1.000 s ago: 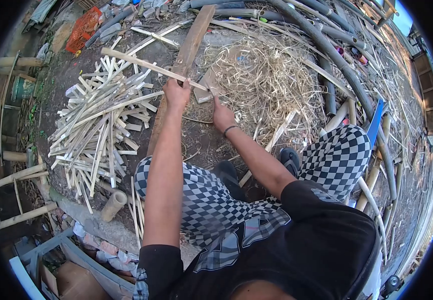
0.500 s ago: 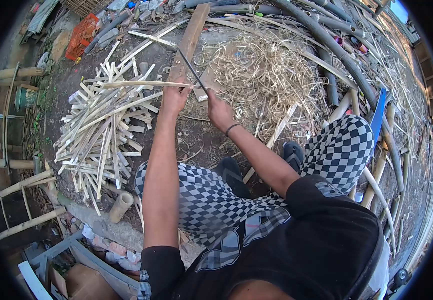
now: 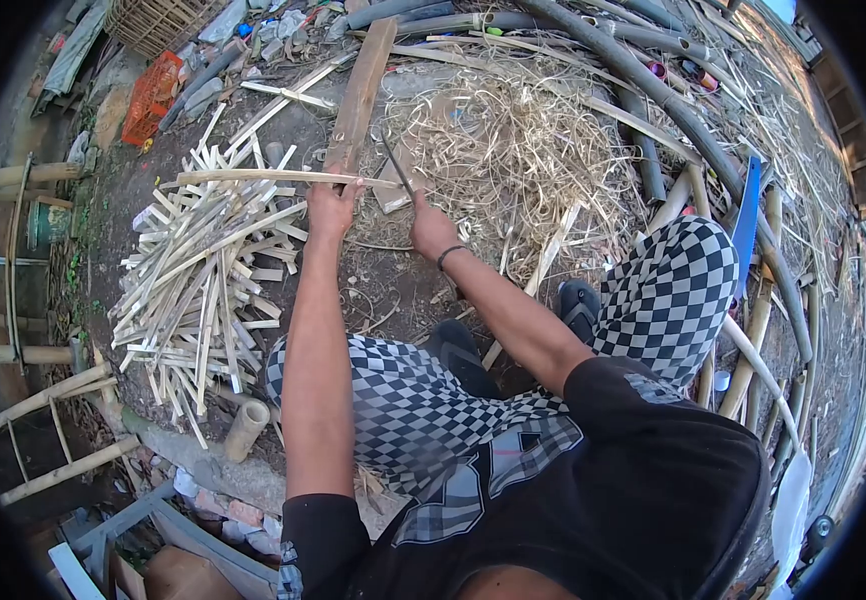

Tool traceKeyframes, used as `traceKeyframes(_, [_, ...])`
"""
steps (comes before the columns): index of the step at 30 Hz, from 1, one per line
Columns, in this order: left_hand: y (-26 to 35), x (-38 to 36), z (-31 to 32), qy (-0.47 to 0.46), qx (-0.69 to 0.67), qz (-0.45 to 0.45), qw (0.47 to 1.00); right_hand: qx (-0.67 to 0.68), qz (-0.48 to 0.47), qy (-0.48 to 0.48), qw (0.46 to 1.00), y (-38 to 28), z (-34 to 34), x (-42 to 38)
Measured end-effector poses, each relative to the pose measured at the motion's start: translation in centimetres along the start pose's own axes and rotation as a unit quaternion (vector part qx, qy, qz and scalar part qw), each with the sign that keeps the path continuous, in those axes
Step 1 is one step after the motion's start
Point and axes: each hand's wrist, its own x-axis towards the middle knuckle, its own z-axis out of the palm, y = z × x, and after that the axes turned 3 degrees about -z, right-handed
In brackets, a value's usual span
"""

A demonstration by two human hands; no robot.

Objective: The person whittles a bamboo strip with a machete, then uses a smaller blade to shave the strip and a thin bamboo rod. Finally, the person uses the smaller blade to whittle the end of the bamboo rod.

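Observation:
My left hand (image 3: 329, 208) is closed around a pale bamboo strip (image 3: 243, 175), which lies nearly level and reaches left over a pile of similar strips (image 3: 208, 260). My right hand (image 3: 435, 232) grips a knife, its handle hidden in my fingers. The dark, narrow knife blade (image 3: 396, 160) slants up and left, crossing the strip near its right end. Beyond my left hand a long wooden plank (image 3: 361, 95) runs away from me. Under the strip's right end is a small flat board (image 3: 393, 198).
A heap of curly bamboo shavings (image 3: 523, 140) lies right of the plank. Thick bamboo poles (image 3: 643, 80) curve around the far right side. A blue saw (image 3: 748, 225) stands by my right knee. An orange crate (image 3: 151, 98) sits at far left, and a bamboo stub (image 3: 246, 430) nearer.
The view has shifted slightly. The knife blade now looks shorter and steeper, and my right hand sits a little farther from my left. Both hands keep their grip.

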Motion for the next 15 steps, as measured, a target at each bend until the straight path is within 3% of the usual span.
traceKeyframes(2, [-1.8, 0.9, 0.0, -0.001, 0.103, 0.032, 0.994, -0.015, -0.044, -0.023, 0.999, -1.7, -2.0, -1.2])
traceKeyframes(4, [1.5, 0.2, -0.1, -0.006, 0.149, 0.03, 0.988, -0.007, -0.072, -0.006, 0.997, -1.1, -0.8, -1.2])
traceKeyframes(6, [1.9, -0.9, -0.2, -0.008, 0.197, 0.022, 0.98, -0.023, 0.027, -0.039, 0.999, 1.4, 0.8, -0.8])
traceKeyframes(8, [0.5, -0.3, 0.1, 0.006, 0.055, 0.008, 0.998, 0.003, 0.043, -0.034, 0.998, 2.7, 1.2, 0.5])
traceKeyframes(12, [4.5, -1.1, 0.2, -0.004, 0.021, -0.052, 0.998, -0.034, 0.006, -0.039, 0.999, 0.9, -0.5, 0.3])
traceKeyframes(15, [3.6, 0.0, -0.1, -0.025, -0.029, -0.106, 0.994, -0.008, 0.008, -0.019, 1.0, -0.1, -0.1, -1.5])
